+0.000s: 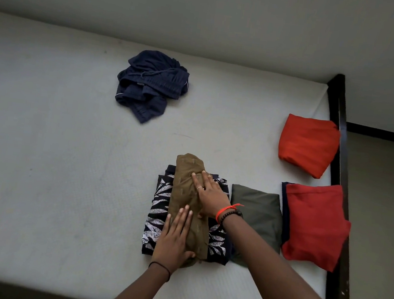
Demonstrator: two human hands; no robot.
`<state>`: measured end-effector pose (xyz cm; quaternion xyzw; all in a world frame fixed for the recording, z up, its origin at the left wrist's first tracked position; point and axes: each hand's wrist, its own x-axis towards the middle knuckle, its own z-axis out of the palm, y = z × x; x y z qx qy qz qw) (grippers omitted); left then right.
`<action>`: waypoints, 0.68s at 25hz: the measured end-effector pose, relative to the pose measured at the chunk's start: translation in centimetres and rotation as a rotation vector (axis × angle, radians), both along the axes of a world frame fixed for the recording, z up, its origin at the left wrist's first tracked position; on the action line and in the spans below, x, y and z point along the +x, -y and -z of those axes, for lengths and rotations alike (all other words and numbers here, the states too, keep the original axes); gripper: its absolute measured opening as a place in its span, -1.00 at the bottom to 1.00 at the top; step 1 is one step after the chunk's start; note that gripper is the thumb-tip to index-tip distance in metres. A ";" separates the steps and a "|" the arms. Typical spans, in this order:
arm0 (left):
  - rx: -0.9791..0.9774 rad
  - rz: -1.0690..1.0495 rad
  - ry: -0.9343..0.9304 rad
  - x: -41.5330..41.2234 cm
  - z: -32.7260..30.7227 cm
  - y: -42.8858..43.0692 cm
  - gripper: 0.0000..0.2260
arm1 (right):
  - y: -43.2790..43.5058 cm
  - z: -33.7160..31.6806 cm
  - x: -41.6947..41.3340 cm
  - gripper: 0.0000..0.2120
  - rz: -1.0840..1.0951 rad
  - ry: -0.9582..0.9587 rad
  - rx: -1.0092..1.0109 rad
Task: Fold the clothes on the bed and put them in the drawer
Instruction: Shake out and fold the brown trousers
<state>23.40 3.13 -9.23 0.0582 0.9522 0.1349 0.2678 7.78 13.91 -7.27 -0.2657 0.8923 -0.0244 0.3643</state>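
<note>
No text or number is readable; the brown garment (186, 168) under the fingers (206, 179) of the right hand (209, 198) shows only pale marks.

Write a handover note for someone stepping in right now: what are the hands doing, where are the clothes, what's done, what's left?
Hands: left hand and right hand both press flat on the brown garment, which lies on the folded patterned garment.
Done: olive garment, far red garment and near red garment lie folded by the right edge of the bed.
Left: navy shorts, crumpled farther back, need folding; then everything goes into the drawer, which is not in view.
</note>
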 end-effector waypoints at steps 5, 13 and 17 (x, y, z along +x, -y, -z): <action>0.057 -0.001 -0.006 -0.2 -0.7 1.0 -0.04 | -0.1 -0.3 0.1 0.02 0.064 0.039 -0.049; 0.275 -0.219 -0.351 -6.0 -4.7 9.5 -0.43 | -0.5 -4.8 -6.3 -0.70 0.588 -0.019 -0.406; 0.194 -0.376 -0.390 -11.9 -4.5 15.2 -0.64 | 0.7 -5.3 -9.8 -0.80 0.651 -0.061 -0.417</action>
